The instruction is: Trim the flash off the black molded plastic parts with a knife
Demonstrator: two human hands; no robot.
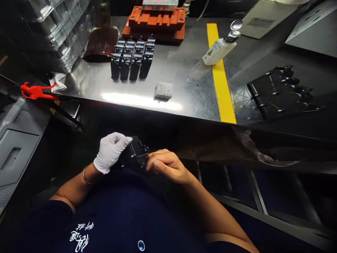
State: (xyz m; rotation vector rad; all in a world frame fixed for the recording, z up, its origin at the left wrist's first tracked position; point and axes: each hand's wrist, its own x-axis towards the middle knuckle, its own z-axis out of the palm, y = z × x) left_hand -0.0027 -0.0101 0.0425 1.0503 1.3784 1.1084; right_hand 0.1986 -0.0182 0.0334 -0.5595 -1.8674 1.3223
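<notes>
My left hand (112,151), in a white glove, pinches a glossy black plastic part (138,149) by its upper left edge. The part is held in front of my body, below the table's front edge, and has small shiny bosses along its side. At the part's right edge is my bare right hand (167,165), its fingers curled together against it; the fingertips are partly hidden. On the table above stand several similar black parts (134,58) in a row. To the right of them lies a small grey block (164,90).
A steel table (184,73) bears an orange-red fixture (158,26), a white bottle (218,52) and a yellow tape strip (222,88). More black parts (284,88) lie at the right. Stacked clear trays (60,35) rise at the left, near a red-handled tool (37,92).
</notes>
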